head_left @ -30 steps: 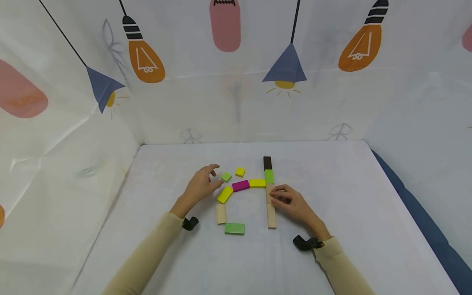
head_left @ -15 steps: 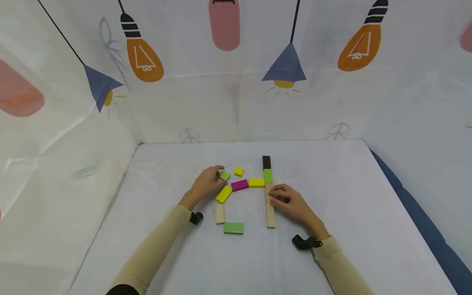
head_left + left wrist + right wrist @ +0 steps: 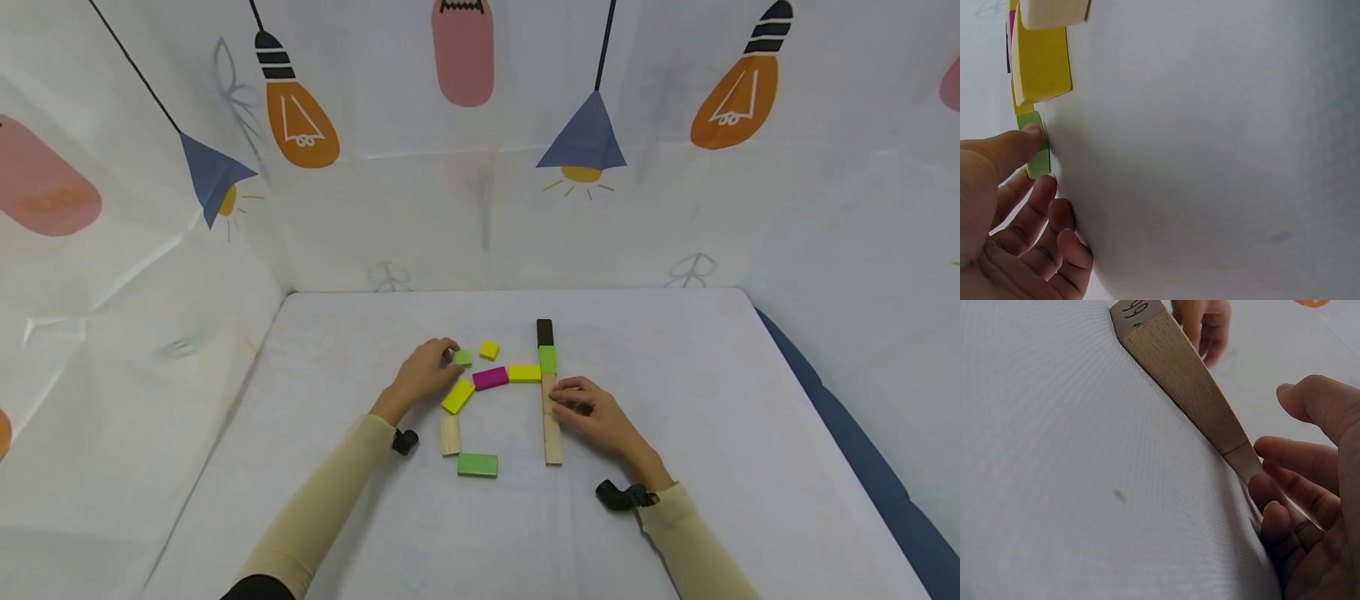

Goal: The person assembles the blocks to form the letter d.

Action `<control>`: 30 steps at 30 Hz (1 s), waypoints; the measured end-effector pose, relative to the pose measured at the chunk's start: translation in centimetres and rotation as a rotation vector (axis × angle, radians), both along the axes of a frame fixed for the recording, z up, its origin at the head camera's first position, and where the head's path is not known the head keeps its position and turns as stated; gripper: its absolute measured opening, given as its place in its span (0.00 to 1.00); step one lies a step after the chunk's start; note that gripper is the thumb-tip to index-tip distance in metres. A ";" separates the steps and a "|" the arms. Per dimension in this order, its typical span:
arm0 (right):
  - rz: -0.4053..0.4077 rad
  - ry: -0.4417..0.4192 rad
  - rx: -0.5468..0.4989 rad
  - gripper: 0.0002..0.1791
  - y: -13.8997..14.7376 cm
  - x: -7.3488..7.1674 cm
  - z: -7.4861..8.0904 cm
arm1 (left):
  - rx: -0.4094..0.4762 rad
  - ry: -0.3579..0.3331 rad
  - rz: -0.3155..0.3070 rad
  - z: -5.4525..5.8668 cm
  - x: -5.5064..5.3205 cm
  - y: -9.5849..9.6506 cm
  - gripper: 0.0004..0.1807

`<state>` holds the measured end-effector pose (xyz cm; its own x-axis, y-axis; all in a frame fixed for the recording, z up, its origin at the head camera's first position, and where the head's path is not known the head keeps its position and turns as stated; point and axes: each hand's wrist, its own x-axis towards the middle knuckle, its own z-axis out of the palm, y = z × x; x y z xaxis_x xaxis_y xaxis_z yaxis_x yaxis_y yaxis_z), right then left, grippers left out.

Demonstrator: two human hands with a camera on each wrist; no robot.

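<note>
Left hand: the left hand (image 3: 422,377) is pinching the small green block (image 3: 463,358) between thumb and fingertips (image 3: 1034,132), at the far left of the block group.
Right hand: the right hand (image 3: 592,417) is lying with curled fingers (image 3: 1285,459) touching the right side of the wooden blocks (image 3: 552,421), which are lying end to end in a column running near to far; whether the fingers are gripping them, I cannot tell.
Column: a green block (image 3: 547,359) and a dark brown block (image 3: 544,332) are continuing the column at its far end.
Nearby blocks: a small yellow block (image 3: 489,350) is sitting just right of the small green block; a yellow slanted block (image 3: 457,397), a magenta block (image 3: 491,378) and a yellow block (image 3: 524,373) are forming a row reaching the column.
Near side: a short wooden block (image 3: 450,434) and a flat green block (image 3: 477,465) are lying nearer, on the white counter (image 3: 675,375).
</note>
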<state>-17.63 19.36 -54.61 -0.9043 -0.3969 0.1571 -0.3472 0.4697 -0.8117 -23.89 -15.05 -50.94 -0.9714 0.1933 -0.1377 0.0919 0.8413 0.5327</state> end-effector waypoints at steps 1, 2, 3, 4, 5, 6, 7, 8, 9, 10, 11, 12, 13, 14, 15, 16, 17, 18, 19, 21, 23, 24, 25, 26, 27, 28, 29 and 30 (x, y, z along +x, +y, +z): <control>0.001 0.001 -0.003 0.14 0.0 0.0 0.0 | 0.002 -0.002 0.007 0.0 0.0 0.0 0.22; 0.002 0.002 -0.005 0.14 0.0 0.0 -0.1 | 0.003 -0.002 0.013 0.0 0.0 0.0 0.22; 0.003 0.002 -0.007 0.14 0.1 0.0 -0.1 | 0.003 -0.002 0.016 0.0 0.0 0.0 0.22; 0.002 0.006 -0.006 0.14 0.1 0.1 -0.1 | 0.005 -0.003 0.019 0.0 0.0 0.0 0.22; 0.002 0.009 -0.008 0.14 0.1 0.1 -0.1 | 0.005 -0.004 0.019 0.1 0.1 0.0 0.22; 0.002 0.015 -0.007 0.14 0.2 0.1 -0.1 | 0.006 -0.001 0.019 0.2 0.1 0.1 0.22; 0.001 0.021 -0.006 0.14 0.2 0.1 -0.1 | 0.008 0.003 0.018 0.2 0.2 0.0 0.22; -0.002 0.023 -0.006 0.13 0.2 0.2 -0.1 | 0.015 0.008 0.019 0.3 0.3 0.0 0.22; -0.005 0.027 -0.004 0.13 0.3 0.2 -0.1 | 0.026 0.017 0.022 0.4 0.4 -0.1 0.22; -0.009 0.027 -0.003 0.13 0.3 0.1 -0.1 | 0.040 0.030 0.024 0.5 0.6 -0.2 0.22; -0.011 0.023 -0.003 0.13 0.3 0.1 -0.1 | 0.056 0.049 0.026 0.7 0.8 -0.4 0.21; -0.012 0.020 -0.001 0.13 0.3 0.1 -0.1 | 0.078 0.072 0.028 0.8 1.0 -0.5 0.21; -0.010 0.012 -0.001 0.13 0.3 0.1 -0.1 | 0.102 0.096 0.032 0.9 1.3 -0.7 0.20; -0.008 0.003 0.000 0.14 0.3 0.0 -0.1 | 0.132 0.118 0.034 1.1 1.6 -0.9 0.20; -0.003 0.001 0.002 0.14 0.3 0.0 -0.1 | 0.158 0.142 0.031 1.3 1.9 -1.1 0.20; 0.001 -0.003 0.000 0.14 0.2 0.0 -0.1 | 0.183 0.161 0.024 1.5 2.2 -1.3 0.19; 0.004 -0.005 0.001 0.14 0.2 0.0 -0.2 | 0.203 0.177 0.017 1.6 2.5 -1.5 0.19; 0.007 -0.006 0.001 0.14 0.1 0.0 -0.2 | 0.220 0.187 0.012 1.8 2.8 -1.5 0.19; 0.008 -0.010 0.000 0.14 0.1 0.0 -0.2 | 0.230 0.195 0.005 1.9 3.1 -1.5 0.19; 0.006 -0.013 -0.002 0.14 0.1 0.0 -0.1 | 0.247 0.205 -0.017 2.2 3.7 -1.4 0.20; 0.003 -0.018 -0.005 0.13 0.1 0.0 0.0 | 0.253 0.225 -0.046 2.3 4.3 -1.0 0.19; 0.004 -0.020 -0.005 0.13 0.1 0.0 0.0 | 0.258 0.238 -0.063 2.4 4.6 -0.7 0.19; 0.005 -0.021 -0.004 0.13 0.1 0.0 0.0 | 0.264 0.249 -0.083 2.4 5.0 -0.4 0.19; 0.005 -0.019 -0.003 0.13 0.1 0.0 0.0 | 0.271 0.257 -0.104 2.5 5.3 -0.1 0.19; 0.005 -0.017 -0.003 0.13 0.1 0.0 0.0 | 0.280 0.261 -0.127 2.5 5.8 0.3 0.18; 0.005 -0.017 -0.001 0.13 0.1 0.0 0.0 | 0.281 0.262 -0.151 2.5 6.2 0.8 0.18; 0.003 -0.016 0.001 0.13 0.1 0.0 0.0 | 0.281 0.257 -0.173 2.5 6.6 1.2 0.18; 0.002 -0.015 0.005 0.13 0.1 0.0 0.0 | 0.279 0.246 -0.194 2.5 7.1 1.7 0.17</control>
<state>-17.68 19.41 -54.57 -0.9060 -0.3990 0.1412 -0.3353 0.4732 -0.8147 -16.77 -13.37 -48.43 -0.9107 0.3729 0.1776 0.3874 0.6224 0.6801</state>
